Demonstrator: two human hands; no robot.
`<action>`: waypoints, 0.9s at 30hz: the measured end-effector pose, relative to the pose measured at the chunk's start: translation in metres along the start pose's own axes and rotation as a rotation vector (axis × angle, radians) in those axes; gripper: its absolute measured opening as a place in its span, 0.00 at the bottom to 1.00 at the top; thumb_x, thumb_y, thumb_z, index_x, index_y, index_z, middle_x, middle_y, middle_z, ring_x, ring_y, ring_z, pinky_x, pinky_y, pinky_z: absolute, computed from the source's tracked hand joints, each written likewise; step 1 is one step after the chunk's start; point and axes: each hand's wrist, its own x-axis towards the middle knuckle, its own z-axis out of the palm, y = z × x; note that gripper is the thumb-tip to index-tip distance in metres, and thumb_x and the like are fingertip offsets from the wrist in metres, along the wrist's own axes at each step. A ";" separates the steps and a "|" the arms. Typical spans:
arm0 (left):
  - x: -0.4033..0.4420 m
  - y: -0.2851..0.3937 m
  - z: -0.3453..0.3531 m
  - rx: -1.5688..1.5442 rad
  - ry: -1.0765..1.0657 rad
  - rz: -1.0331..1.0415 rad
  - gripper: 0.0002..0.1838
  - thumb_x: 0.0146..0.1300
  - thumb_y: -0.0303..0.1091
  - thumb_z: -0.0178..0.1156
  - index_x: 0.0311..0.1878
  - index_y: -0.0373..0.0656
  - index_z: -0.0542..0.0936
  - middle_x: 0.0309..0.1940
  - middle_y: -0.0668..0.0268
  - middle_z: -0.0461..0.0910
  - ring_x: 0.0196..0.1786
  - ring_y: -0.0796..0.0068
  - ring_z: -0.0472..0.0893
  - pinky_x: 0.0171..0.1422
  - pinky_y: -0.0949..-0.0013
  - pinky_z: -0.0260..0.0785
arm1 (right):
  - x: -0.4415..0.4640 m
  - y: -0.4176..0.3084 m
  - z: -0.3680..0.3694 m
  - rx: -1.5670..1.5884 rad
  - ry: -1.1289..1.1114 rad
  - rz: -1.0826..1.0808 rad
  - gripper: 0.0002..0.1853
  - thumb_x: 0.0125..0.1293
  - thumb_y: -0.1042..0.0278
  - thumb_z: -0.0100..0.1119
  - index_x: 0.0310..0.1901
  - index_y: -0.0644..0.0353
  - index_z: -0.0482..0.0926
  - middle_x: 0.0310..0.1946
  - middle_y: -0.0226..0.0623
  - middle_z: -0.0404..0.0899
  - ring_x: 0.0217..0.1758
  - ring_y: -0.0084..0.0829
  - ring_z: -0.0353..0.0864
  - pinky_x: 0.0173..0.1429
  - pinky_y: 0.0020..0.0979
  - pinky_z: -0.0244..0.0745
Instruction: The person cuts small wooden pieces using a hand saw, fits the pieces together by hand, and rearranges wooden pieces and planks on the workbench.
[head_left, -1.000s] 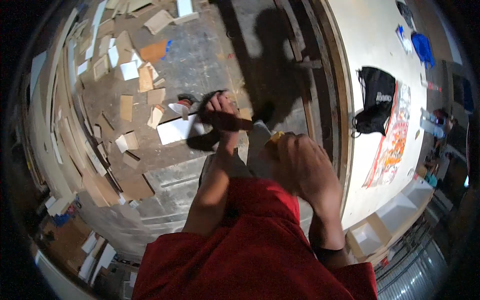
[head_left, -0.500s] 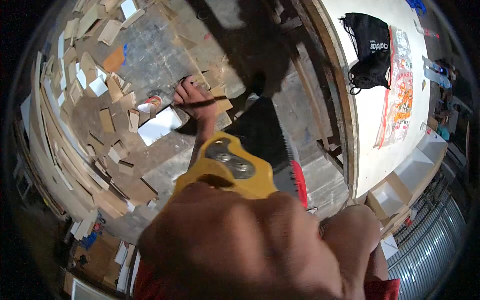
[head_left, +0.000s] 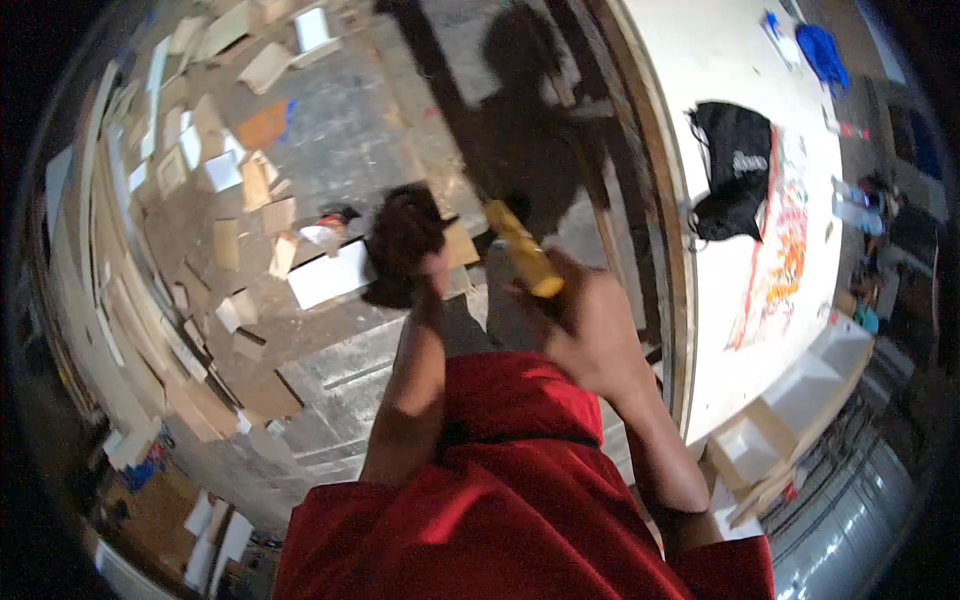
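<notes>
My right hand is closed around the yellow handle of a handsaw, in front of my red shirt. The handle shows nearly edge-on, and its blade is lost in the dark shadow beyond. My left hand reaches forward and down, deep in shadow, so its fingers cannot be made out. Beside it on the left lies a white board piece. A light brown wood piece shows just to the right of that hand.
Many board offcuts litter the floor on the left, with long strips along the far left. At right, a white tabletop carries a black drawstring bag and a printed plastic bag. Open wooden boxes stand below it.
The handsaw and my right hand have moved from close under the camera to farther away and right, with the handle turned edge-on. My left hand is now in shadow. The view has shifted.
</notes>
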 end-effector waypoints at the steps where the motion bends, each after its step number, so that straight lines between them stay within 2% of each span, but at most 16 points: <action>1: -0.003 -0.005 0.005 0.014 0.040 0.030 0.15 0.67 0.35 0.58 0.56 0.50 0.80 0.51 0.56 0.80 0.52 0.50 0.76 0.58 0.45 0.63 | -0.001 0.036 0.027 0.239 0.108 -0.110 0.15 0.73 0.67 0.65 0.53 0.70 0.82 0.30 0.42 0.85 0.26 0.29 0.79 0.33 0.34 0.74; 2: -0.007 -0.009 0.013 0.019 0.076 0.053 0.15 0.67 0.35 0.58 0.56 0.50 0.80 0.51 0.56 0.80 0.52 0.50 0.77 0.58 0.45 0.63 | -0.003 0.050 0.050 0.231 0.095 -0.133 0.15 0.73 0.67 0.65 0.53 0.70 0.82 0.30 0.42 0.85 0.26 0.29 0.79 0.33 0.34 0.74; 4: -0.001 -0.004 -0.001 0.037 0.076 0.064 0.15 0.66 0.35 0.59 0.56 0.50 0.80 0.50 0.56 0.81 0.51 0.50 0.77 0.58 0.45 0.64 | -0.013 0.062 0.073 0.424 0.205 -0.065 0.14 0.77 0.65 0.63 0.53 0.69 0.81 0.30 0.32 0.82 0.27 0.21 0.75 0.31 0.28 0.69; 5: 0.015 0.012 -0.029 0.042 -0.056 0.047 0.15 0.66 0.35 0.59 0.55 0.50 0.81 0.47 0.57 0.82 0.50 0.50 0.78 0.57 0.45 0.64 | -0.018 0.063 0.079 0.487 0.240 -0.045 0.13 0.78 0.65 0.62 0.52 0.68 0.81 0.30 0.29 0.81 0.27 0.19 0.74 0.31 0.26 0.68; 7: 0.017 0.014 -0.033 0.059 -0.048 0.040 0.13 0.67 0.35 0.59 0.54 0.50 0.82 0.44 0.58 0.83 0.50 0.51 0.79 0.56 0.45 0.65 | -0.024 0.053 0.093 0.777 0.193 0.246 0.15 0.81 0.61 0.59 0.53 0.68 0.81 0.27 0.22 0.74 0.26 0.14 0.69 0.30 0.22 0.63; 8: 0.019 0.014 -0.034 0.075 -0.044 0.045 0.12 0.68 0.35 0.59 0.53 0.50 0.82 0.41 0.59 0.83 0.49 0.52 0.79 0.55 0.46 0.65 | -0.025 0.050 0.100 0.771 0.186 0.241 0.15 0.81 0.61 0.59 0.53 0.68 0.81 0.27 0.22 0.74 0.26 0.14 0.69 0.30 0.22 0.63; 10: 0.020 0.015 -0.026 0.106 0.039 -0.004 0.11 0.69 0.35 0.59 0.52 0.50 0.82 0.40 0.60 0.83 0.48 0.54 0.80 0.53 0.49 0.65 | -0.033 0.051 0.115 0.670 0.280 0.188 0.16 0.78 0.59 0.62 0.47 0.68 0.81 0.28 0.25 0.75 0.32 0.16 0.70 0.34 0.25 0.66; 12: 0.017 0.012 -0.028 -0.002 -0.019 -0.046 0.11 0.69 0.34 0.59 0.52 0.50 0.82 0.37 0.61 0.82 0.47 0.55 0.80 0.52 0.50 0.65 | -0.034 0.053 0.124 0.643 0.266 0.182 0.17 0.78 0.59 0.63 0.49 0.69 0.81 0.29 0.25 0.76 0.32 0.16 0.70 0.34 0.24 0.65; 13: 0.018 0.010 -0.030 -0.080 0.032 -0.006 0.11 0.69 0.34 0.59 0.52 0.49 0.82 0.35 0.61 0.81 0.46 0.55 0.80 0.52 0.51 0.65 | -0.032 0.051 0.126 0.690 0.251 0.233 0.17 0.78 0.59 0.62 0.50 0.69 0.81 0.29 0.25 0.76 0.32 0.16 0.70 0.34 0.25 0.65; 15: 0.020 0.013 -0.036 -0.098 -0.038 -0.075 0.12 0.70 0.35 0.58 0.53 0.48 0.82 0.35 0.61 0.81 0.45 0.55 0.79 0.52 0.51 0.64 | -0.033 0.048 0.129 0.730 0.241 0.286 0.17 0.78 0.60 0.62 0.51 0.70 0.80 0.29 0.25 0.76 0.32 0.17 0.70 0.34 0.25 0.65; 18: 0.024 0.019 -0.046 -0.122 -0.140 -0.166 0.13 0.71 0.38 0.58 0.54 0.48 0.83 0.36 0.60 0.81 0.43 0.54 0.78 0.53 0.50 0.64 | -0.036 0.047 0.135 0.614 0.204 0.259 0.17 0.78 0.61 0.61 0.52 0.71 0.80 0.30 0.26 0.77 0.33 0.17 0.71 0.35 0.25 0.67; 20: 0.025 0.021 -0.052 -0.136 -0.171 -0.189 0.14 0.71 0.40 0.58 0.55 0.48 0.83 0.37 0.59 0.81 0.42 0.53 0.77 0.53 0.49 0.63 | -0.036 0.046 0.142 0.628 0.226 0.178 0.20 0.79 0.51 0.61 0.48 0.64 0.79 0.26 0.21 0.73 0.25 0.14 0.68 0.28 0.21 0.60; 22: 0.028 0.024 -0.061 -0.098 -0.267 -0.273 0.16 0.73 0.45 0.57 0.57 0.49 0.83 0.39 0.58 0.82 0.44 0.52 0.77 0.54 0.47 0.63 | -0.038 0.046 0.150 0.605 0.268 0.153 0.20 0.79 0.51 0.62 0.49 0.64 0.79 0.26 0.22 0.73 0.25 0.14 0.68 0.29 0.21 0.60; 24: 0.028 0.022 -0.062 -0.134 -0.297 -0.258 0.17 0.73 0.47 0.55 0.57 0.50 0.83 0.41 0.59 0.82 0.45 0.52 0.76 0.55 0.47 0.63 | -0.038 0.043 0.153 0.580 0.311 0.130 0.20 0.78 0.51 0.62 0.50 0.63 0.78 0.27 0.22 0.73 0.26 0.15 0.68 0.29 0.21 0.61; 26: 0.024 0.018 -0.052 -0.174 -0.331 -0.240 0.18 0.74 0.48 0.54 0.58 0.51 0.83 0.42 0.60 0.82 0.46 0.51 0.76 0.55 0.47 0.63 | -0.036 0.040 0.151 0.687 0.348 0.297 0.20 0.78 0.52 0.63 0.53 0.63 0.77 0.28 0.23 0.73 0.27 0.16 0.68 0.30 0.22 0.61; 27: 0.013 0.010 -0.030 -0.264 -0.237 -0.180 0.18 0.74 0.48 0.54 0.58 0.51 0.82 0.43 0.61 0.82 0.46 0.51 0.76 0.54 0.47 0.64 | -0.036 0.047 0.152 0.601 0.374 0.302 0.19 0.78 0.52 0.63 0.53 0.63 0.77 0.28 0.23 0.73 0.27 0.16 0.68 0.30 0.22 0.61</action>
